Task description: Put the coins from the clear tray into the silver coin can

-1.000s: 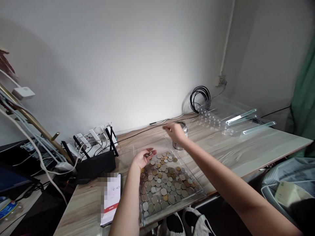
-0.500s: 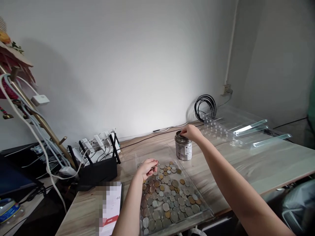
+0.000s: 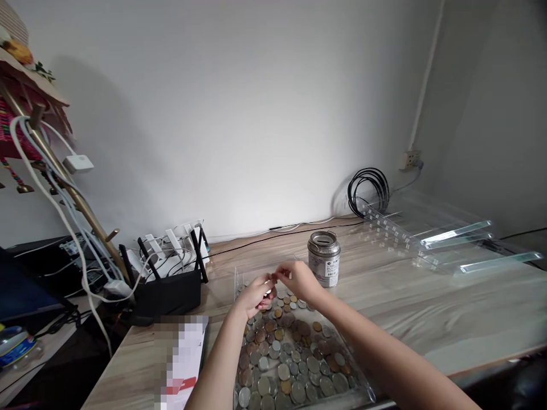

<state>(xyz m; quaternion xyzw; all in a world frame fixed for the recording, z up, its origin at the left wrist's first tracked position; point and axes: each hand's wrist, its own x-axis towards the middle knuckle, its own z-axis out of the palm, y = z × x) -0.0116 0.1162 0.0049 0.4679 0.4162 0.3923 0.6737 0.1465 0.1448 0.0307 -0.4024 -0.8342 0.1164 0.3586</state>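
Many coins (image 3: pixel 311 364), silver and gold-coloured, lie spread in a shallow clear plastic tray (image 3: pixel 367 387). Above the tray's far part, my left hand (image 3: pixel 258 296) is closed around something bright and silvery, a coin by its look. My right hand (image 3: pixel 294 279) meets it there, thumb and finger pinched at the left fingertips; whatever is between them is hidden. Just behind my right hand stands a round metal can (image 3: pixel 323 259) with a slot in its lid and a label on its side. Neither hand touches the can.
Left of the tray are a black router (image 3: pixel 171 296) with antennas and a pale booklet (image 3: pixel 192 353). White cables hang from a brass stand (image 3: pixel 85 208). At the right, clear acrylic panels (image 3: pixel 461 239) lie near a coil of black cable (image 3: pixel 368 191) by the wall.
My right hand has left the can's top and come down left to my left hand. The can's slotted lid now shows. The whole view has shifted slightly.
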